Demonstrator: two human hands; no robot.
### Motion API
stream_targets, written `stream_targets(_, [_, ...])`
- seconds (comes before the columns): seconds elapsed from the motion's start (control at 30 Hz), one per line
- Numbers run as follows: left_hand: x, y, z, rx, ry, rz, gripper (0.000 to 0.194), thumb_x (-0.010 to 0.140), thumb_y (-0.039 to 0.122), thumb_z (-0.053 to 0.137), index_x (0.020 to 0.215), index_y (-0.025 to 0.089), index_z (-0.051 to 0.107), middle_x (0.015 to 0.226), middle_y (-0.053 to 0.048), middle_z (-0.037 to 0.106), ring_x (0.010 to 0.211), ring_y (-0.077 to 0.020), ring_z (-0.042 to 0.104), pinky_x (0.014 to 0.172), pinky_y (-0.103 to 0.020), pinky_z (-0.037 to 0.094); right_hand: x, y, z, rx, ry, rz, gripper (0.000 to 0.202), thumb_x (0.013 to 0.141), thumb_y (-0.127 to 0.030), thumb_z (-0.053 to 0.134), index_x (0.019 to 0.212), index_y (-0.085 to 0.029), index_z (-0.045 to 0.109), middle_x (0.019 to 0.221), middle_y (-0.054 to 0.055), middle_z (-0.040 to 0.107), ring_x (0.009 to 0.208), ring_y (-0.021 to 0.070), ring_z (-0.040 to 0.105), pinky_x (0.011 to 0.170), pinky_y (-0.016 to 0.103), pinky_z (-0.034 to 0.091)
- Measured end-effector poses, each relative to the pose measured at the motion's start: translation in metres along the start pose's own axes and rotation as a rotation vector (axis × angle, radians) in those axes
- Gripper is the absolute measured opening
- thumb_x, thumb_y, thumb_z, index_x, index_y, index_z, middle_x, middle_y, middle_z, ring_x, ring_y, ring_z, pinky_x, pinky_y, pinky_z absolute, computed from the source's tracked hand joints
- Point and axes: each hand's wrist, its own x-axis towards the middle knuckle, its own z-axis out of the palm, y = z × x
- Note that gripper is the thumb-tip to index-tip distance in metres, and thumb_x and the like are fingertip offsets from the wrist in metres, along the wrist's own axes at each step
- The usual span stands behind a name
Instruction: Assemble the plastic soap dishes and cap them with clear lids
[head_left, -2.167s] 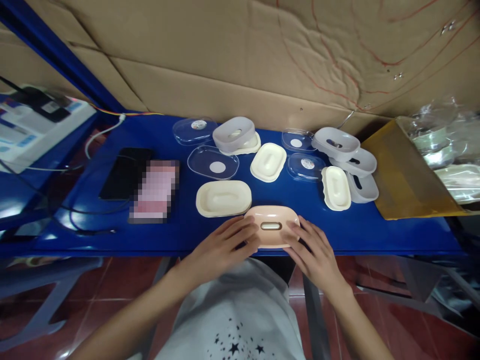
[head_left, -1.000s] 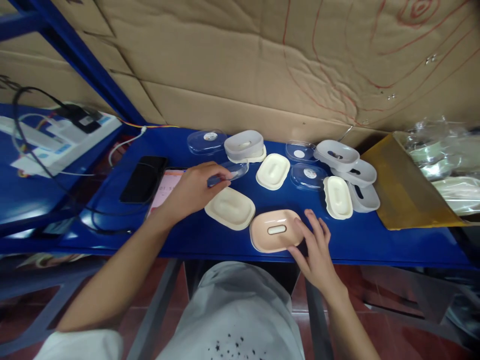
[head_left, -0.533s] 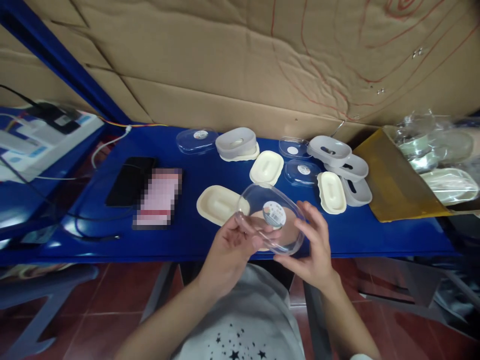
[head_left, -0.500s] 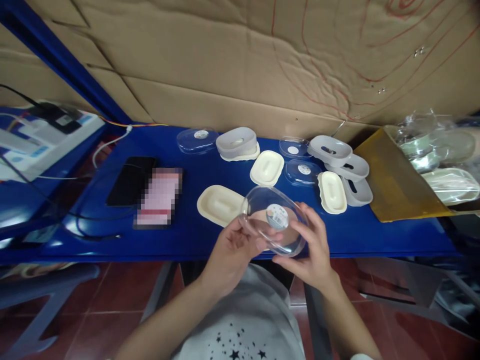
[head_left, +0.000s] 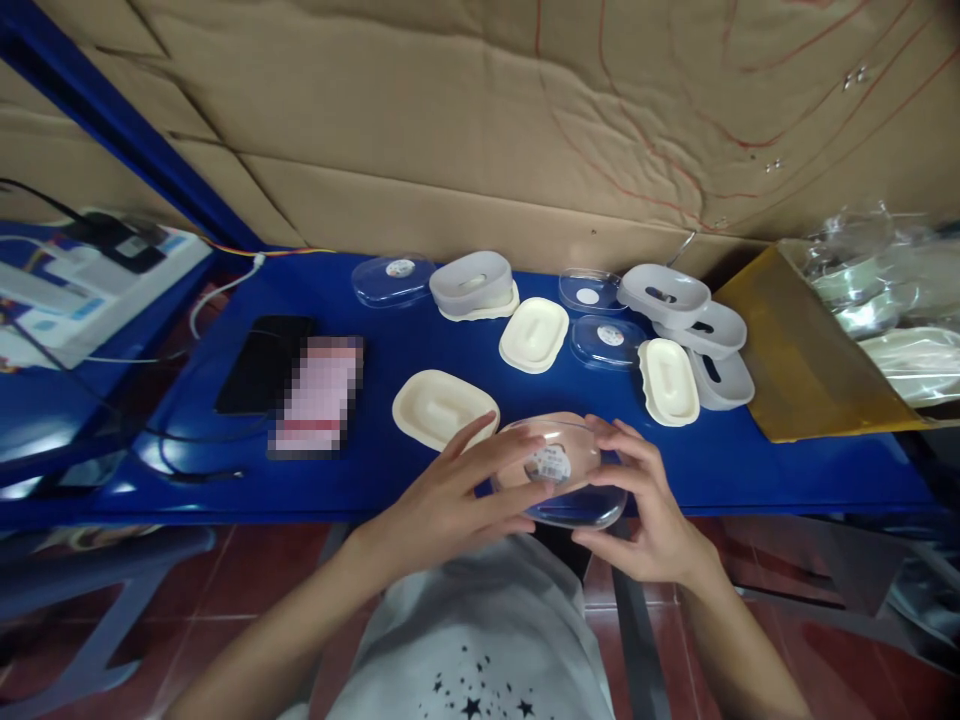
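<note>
A clear plastic lid (head_left: 592, 508) with a round white label is held between my two hands at the table's front edge. My left hand (head_left: 457, 495) grips its left side, fingers stretched across the top near the label. At the right end, my right hand (head_left: 652, 510) has its fingers over the rim and its thumb low on the near side. A peach-coloured surface shows under the clear plastic; I cannot tell whether it is a separate piece. Just beyond my left fingertips lies an oval cream tray (head_left: 431, 408), partly covered by them.
Behind my hands are another cream tray (head_left: 534, 335), clear lids (head_left: 607, 342) and a grey slotted dish (head_left: 471, 283). Stacked grey dishes (head_left: 664, 292) and a cream piece (head_left: 670, 382) stand right, beside a box (head_left: 795, 350) of wrapped pieces. Phones (head_left: 259, 365) and cables lie left.
The clear lid has come down and tipped flatter towards the table edge. My left hand has shifted from its lower left rim to spread fingers over its top.
</note>
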Motion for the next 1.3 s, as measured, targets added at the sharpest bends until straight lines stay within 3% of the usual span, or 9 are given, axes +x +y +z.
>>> stream_targets(0.2, [-0.002, -0.003, 0.014, 0.080, 0.007, 0.051, 0.032, 0.103, 0.017, 0.069, 0.134, 0.025, 0.067, 0.143, -0.008, 0.071, 0.147, -0.0234, 0.058, 0.125, -0.049, 0.049, 0.005, 0.015, -0.010, -0.053, -0.135, 0.005, 0.044, 0.094, -0.027, 0.077, 0.134, -0.026, 0.058, 0.151, 0.012, 0.056, 0.156, 0.0347, 0.047, 0.134, 0.063, 0.024])
stream_targets(0.4, [-0.005, -0.008, 0.017, 0.137, 0.023, 0.023, 0.034, 0.104, 0.028, 0.072, 0.136, 0.021, 0.065, 0.151, -0.015, 0.062, 0.154, -0.0316, 0.048, 0.120, -0.054, 0.054, 0.005, 0.026, -0.011, -0.034, -0.226, 0.021, 0.042, 0.097, -0.022, 0.072, 0.137, -0.029, 0.060, 0.160, 0.008, 0.058, 0.162, 0.0317, 0.039, 0.132, 0.062, 0.029])
stream_targets(0.63, [-0.008, -0.010, 0.023, 0.167, -0.011, -0.009, 0.031, 0.106, 0.026, 0.067, 0.137, 0.025, 0.063, 0.155, -0.013, 0.060, 0.153, -0.0313, 0.051, 0.114, -0.054, 0.060, 0.023, 0.034, -0.013, 0.034, -0.311, 0.019, 0.036, 0.102, -0.020, 0.067, 0.136, -0.029, 0.064, 0.166, 0.005, 0.054, 0.165, 0.0281, 0.032, 0.135, 0.062, 0.029])
stream_targets(0.77, [-0.015, -0.011, 0.026, 0.199, 0.020, 0.011, 0.033, 0.103, 0.024, 0.072, 0.134, 0.021, 0.065, 0.148, -0.014, 0.065, 0.151, -0.0315, 0.053, 0.115, -0.052, 0.060, 0.026, 0.035, -0.007, 0.034, -0.302, 0.000, 0.038, 0.102, -0.021, 0.068, 0.139, -0.029, 0.065, 0.168, 0.004, 0.051, 0.165, 0.0285, 0.033, 0.133, 0.063, 0.033])
stream_targets(0.93, [-0.023, -0.012, 0.026, 0.169, 0.023, 0.008, 0.034, 0.104, 0.023, 0.071, 0.136, 0.018, 0.062, 0.146, -0.016, 0.065, 0.152, -0.0297, 0.052, 0.117, -0.051, 0.058, 0.009, 0.025, 0.001, -0.074, -0.223, -0.048, 0.044, 0.101, -0.017, 0.071, 0.143, -0.027, 0.066, 0.166, 0.005, 0.053, 0.166, 0.0305, 0.030, 0.130, 0.061, 0.042])
stream_targets(1.13, [-0.014, -0.014, 0.024, 0.052, 0.027, 0.021, 0.027, 0.105, 0.022, 0.069, 0.131, 0.019, 0.062, 0.140, -0.015, 0.068, 0.150, -0.0291, 0.054, 0.118, -0.051, 0.057, 0.000, 0.024, 0.002, -0.086, -0.225, -0.018, 0.041, 0.102, -0.018, 0.069, 0.142, -0.027, 0.067, 0.167, 0.004, 0.053, 0.167, 0.0317, 0.028, 0.129, 0.059, 0.045])
stream_targets(1.3, [-0.008, -0.015, 0.025, 0.093, -0.024, -0.022, 0.034, 0.107, 0.029, 0.066, 0.139, 0.020, 0.059, 0.145, -0.015, 0.065, 0.148, -0.0300, 0.056, 0.115, -0.051, 0.060, 0.003, 0.033, 0.004, -0.075, -0.221, 0.013, 0.042, 0.106, -0.023, 0.065, 0.147, -0.030, 0.062, 0.167, 0.005, 0.052, 0.166, 0.0308, 0.030, 0.128, 0.061, 0.045])
